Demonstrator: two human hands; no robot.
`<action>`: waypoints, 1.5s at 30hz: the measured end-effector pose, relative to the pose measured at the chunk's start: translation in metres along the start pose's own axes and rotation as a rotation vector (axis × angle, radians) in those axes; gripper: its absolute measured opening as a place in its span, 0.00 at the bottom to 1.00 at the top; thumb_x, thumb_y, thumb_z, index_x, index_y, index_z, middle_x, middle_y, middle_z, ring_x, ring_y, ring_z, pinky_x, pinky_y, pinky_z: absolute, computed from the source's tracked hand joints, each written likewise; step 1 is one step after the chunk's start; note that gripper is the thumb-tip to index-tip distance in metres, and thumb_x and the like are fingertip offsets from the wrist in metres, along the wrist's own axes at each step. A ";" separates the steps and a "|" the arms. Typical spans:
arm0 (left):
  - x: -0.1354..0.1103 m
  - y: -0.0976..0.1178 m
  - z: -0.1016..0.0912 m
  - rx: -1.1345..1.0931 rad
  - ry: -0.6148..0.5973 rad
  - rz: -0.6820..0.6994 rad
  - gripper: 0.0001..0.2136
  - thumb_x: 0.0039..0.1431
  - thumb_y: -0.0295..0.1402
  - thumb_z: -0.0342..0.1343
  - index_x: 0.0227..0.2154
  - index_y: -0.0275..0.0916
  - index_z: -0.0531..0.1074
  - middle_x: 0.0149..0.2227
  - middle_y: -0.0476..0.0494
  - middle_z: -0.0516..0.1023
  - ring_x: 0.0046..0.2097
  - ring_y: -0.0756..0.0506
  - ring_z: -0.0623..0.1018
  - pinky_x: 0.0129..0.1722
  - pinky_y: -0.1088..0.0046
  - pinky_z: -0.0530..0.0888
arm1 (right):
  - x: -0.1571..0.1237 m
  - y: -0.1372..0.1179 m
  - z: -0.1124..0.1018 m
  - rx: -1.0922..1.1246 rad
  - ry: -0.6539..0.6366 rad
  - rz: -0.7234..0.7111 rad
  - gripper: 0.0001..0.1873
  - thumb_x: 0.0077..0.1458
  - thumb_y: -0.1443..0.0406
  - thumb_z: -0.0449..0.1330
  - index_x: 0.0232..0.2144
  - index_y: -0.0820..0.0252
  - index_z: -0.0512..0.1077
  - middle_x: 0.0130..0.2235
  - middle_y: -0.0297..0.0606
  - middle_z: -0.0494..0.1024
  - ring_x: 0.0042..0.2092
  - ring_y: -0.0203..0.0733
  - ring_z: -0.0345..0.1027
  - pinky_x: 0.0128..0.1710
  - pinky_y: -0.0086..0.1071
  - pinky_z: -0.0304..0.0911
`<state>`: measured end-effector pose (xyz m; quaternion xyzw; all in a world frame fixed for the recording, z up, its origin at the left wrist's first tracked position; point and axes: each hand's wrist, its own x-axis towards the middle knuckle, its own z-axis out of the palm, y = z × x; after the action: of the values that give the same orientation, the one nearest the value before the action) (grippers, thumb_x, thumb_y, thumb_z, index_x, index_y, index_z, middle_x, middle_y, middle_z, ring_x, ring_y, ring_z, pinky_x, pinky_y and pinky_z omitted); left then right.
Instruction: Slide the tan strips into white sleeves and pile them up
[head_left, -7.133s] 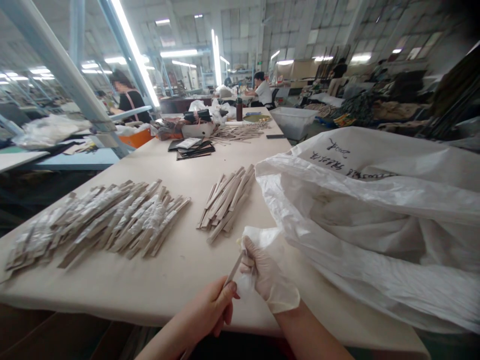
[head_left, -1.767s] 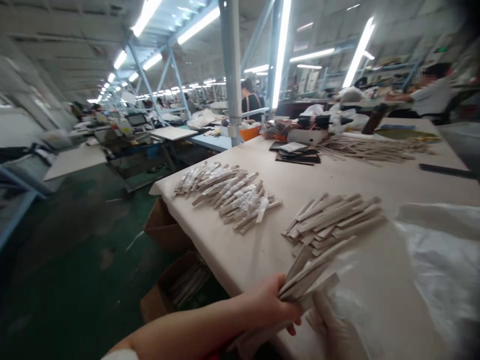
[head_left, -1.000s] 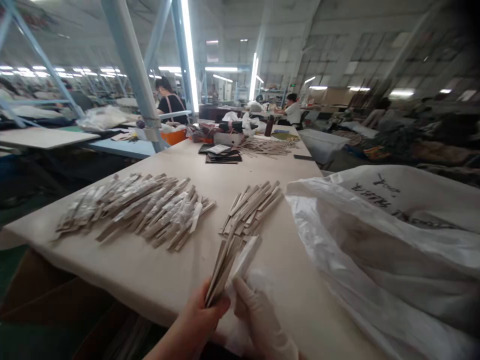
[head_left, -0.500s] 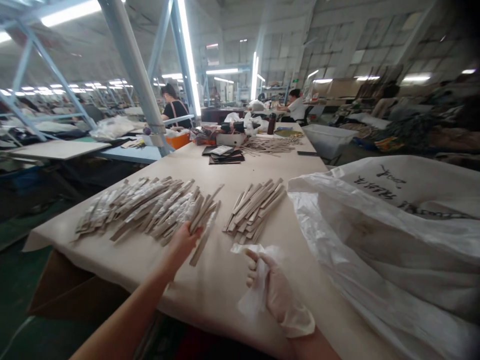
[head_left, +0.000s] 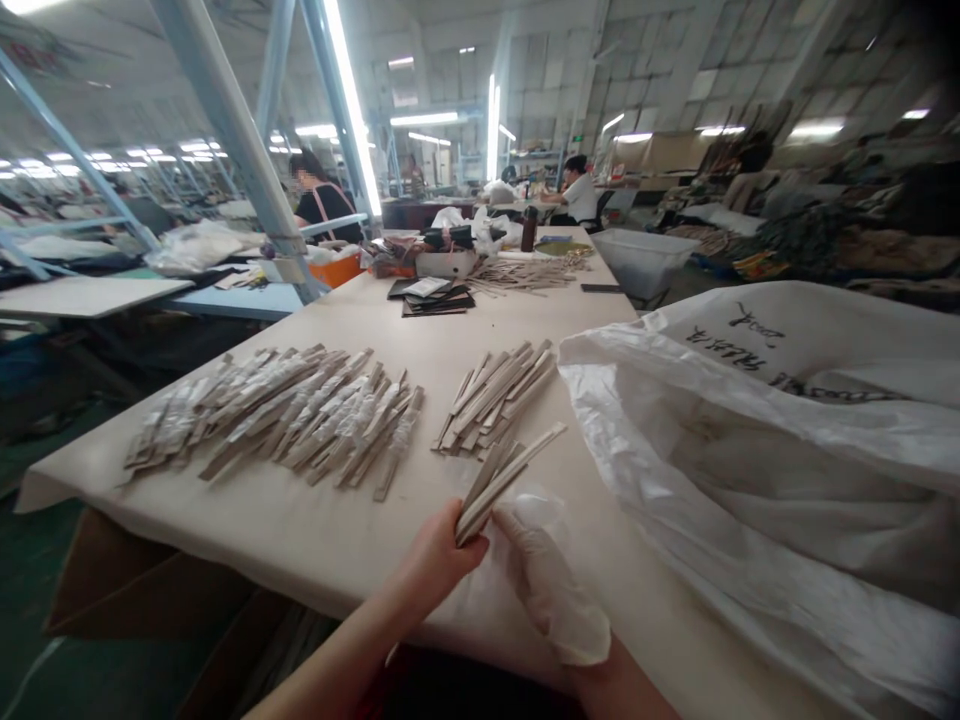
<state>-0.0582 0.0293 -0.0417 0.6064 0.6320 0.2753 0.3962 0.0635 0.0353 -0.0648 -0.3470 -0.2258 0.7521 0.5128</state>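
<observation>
My left hand [head_left: 448, 548] is closed around a small bundle of flat beige strips [head_left: 501, 478], fanned out towards the upper right. Close beside it is my right hand [head_left: 541, 570], in a pale thin glove, holding a piece of thin clear plastic [head_left: 541, 508]; its fingertips are partly hidden behind the strips. Just beyond both hands lies a loose pile of similar strips [head_left: 499, 395]. On the left of the table spreads a wide heap of strips in bundles [head_left: 300, 415], many with white plastic wrapped round their middles.
A large white plastic sack [head_left: 750, 420] with handwriting covers the table's right side. Farther back on the table [head_left: 360, 325] are black flat packets [head_left: 429, 298], a dark bottle [head_left: 529, 228] and more thin strips [head_left: 525, 272]. Two people sit at work beyond, near a blue metal post [head_left: 232, 140].
My left hand has moved right, from the wrapped heap to my right hand, carrying the strips. The right hand's plastic is now partly behind the bundle. The view has shifted slightly.
</observation>
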 end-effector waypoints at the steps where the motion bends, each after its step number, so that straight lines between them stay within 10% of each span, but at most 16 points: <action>1: 0.002 0.001 -0.001 -0.011 -0.004 -0.013 0.04 0.44 0.30 0.52 0.25 0.39 0.64 0.20 0.56 0.63 0.23 0.53 0.64 0.22 0.78 0.61 | -0.003 0.000 -0.002 -0.008 -0.007 0.008 0.11 0.42 0.57 0.63 0.26 0.57 0.74 0.27 0.34 0.76 0.30 0.41 0.68 0.33 0.33 0.61; 11: 0.014 0.019 -0.013 -0.197 0.133 -0.050 0.06 0.42 0.31 0.54 0.22 0.39 0.61 0.17 0.59 0.61 0.18 0.55 0.62 0.17 0.80 0.62 | -0.022 0.011 0.003 -0.191 -0.106 0.203 0.12 0.40 0.60 0.65 0.24 0.64 0.71 0.19 0.29 0.66 0.19 0.26 0.49 0.18 0.25 0.41; 22: 0.011 0.051 -0.053 -0.633 0.318 0.090 0.10 0.44 0.33 0.59 0.25 0.38 0.63 0.16 0.59 0.63 0.19 0.57 0.63 0.20 0.83 0.60 | -0.003 0.010 -0.022 0.180 0.123 0.318 0.17 0.41 0.57 0.63 0.18 0.63 0.63 0.14 0.25 0.59 0.14 0.22 0.41 0.13 0.21 0.37; 34: 0.009 0.085 -0.069 -0.618 0.225 0.114 0.10 0.43 0.34 0.60 0.26 0.38 0.63 0.15 0.59 0.66 0.18 0.56 0.66 0.19 0.82 0.61 | -0.013 0.005 -0.014 0.018 0.188 0.213 0.15 0.37 0.65 0.64 0.30 0.61 0.68 0.17 0.25 0.64 0.14 0.22 0.42 0.14 0.21 0.35; 40: 0.023 0.094 -0.063 -0.576 0.306 0.180 0.10 0.43 0.32 0.58 0.27 0.38 0.62 0.20 0.57 0.68 0.22 0.53 0.74 0.18 0.82 0.65 | -0.026 0.004 -0.007 -0.110 -0.012 0.244 0.09 0.39 0.64 0.60 0.25 0.64 0.71 0.13 0.25 0.58 0.15 0.24 0.39 0.15 0.24 0.32; 45: 0.037 0.095 -0.051 -0.501 0.264 0.171 0.09 0.44 0.31 0.57 0.27 0.38 0.60 0.21 0.57 0.65 0.24 0.51 0.76 0.17 0.83 0.65 | -0.035 0.000 -0.007 -0.138 -0.154 0.208 0.29 0.46 0.45 0.52 0.26 0.66 0.73 0.14 0.27 0.58 0.16 0.25 0.36 0.16 0.27 0.32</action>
<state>-0.0468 0.0835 0.0579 0.4999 0.5370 0.5316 0.4233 0.0764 0.0030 -0.0596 -0.3443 -0.2786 0.8081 0.3882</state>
